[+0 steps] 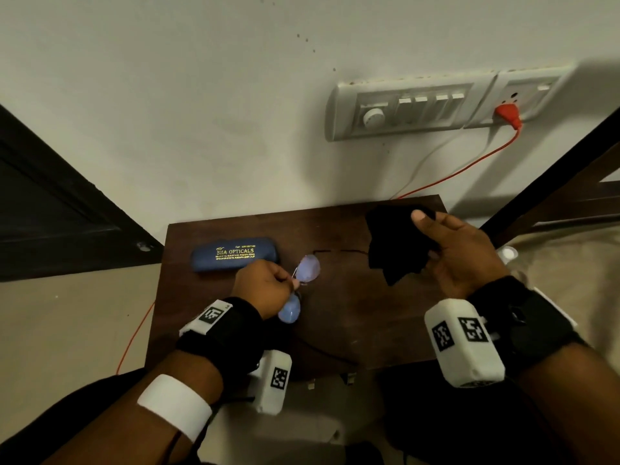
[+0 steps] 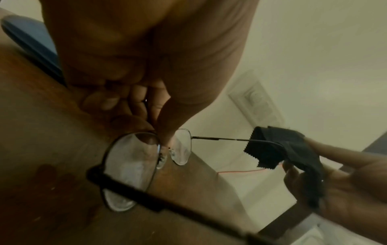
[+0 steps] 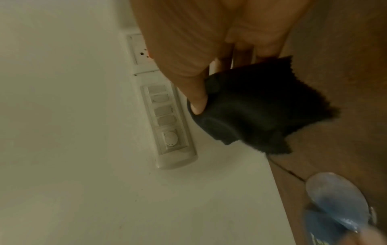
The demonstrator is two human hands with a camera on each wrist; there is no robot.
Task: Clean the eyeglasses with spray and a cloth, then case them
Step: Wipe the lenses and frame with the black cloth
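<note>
Thin-framed eyeglasses (image 1: 308,268) with bluish-looking lenses hang above the dark wooden table (image 1: 352,313); my left hand (image 1: 265,285) pinches them at the bridge. In the left wrist view the eyeglasses (image 2: 134,169) have their temples unfolded, and the thumb and fingers (image 2: 165,132) pinch between the lenses. My right hand (image 1: 459,253) holds a black cloth (image 1: 396,243) above the table's back right, thumb pressed on top. The cloth (image 3: 251,106) drapes over the fingers in the right wrist view, with a lens (image 3: 335,197) at the lower right. A blue glasses case (image 1: 233,254) lies shut behind my left hand.
The table stands against a white wall with a switchboard (image 1: 402,109), a red plug (image 1: 508,114) and its red cable (image 1: 463,172). Dark door frames flank both sides. A white object (image 1: 508,254) sits just past the table's right edge.
</note>
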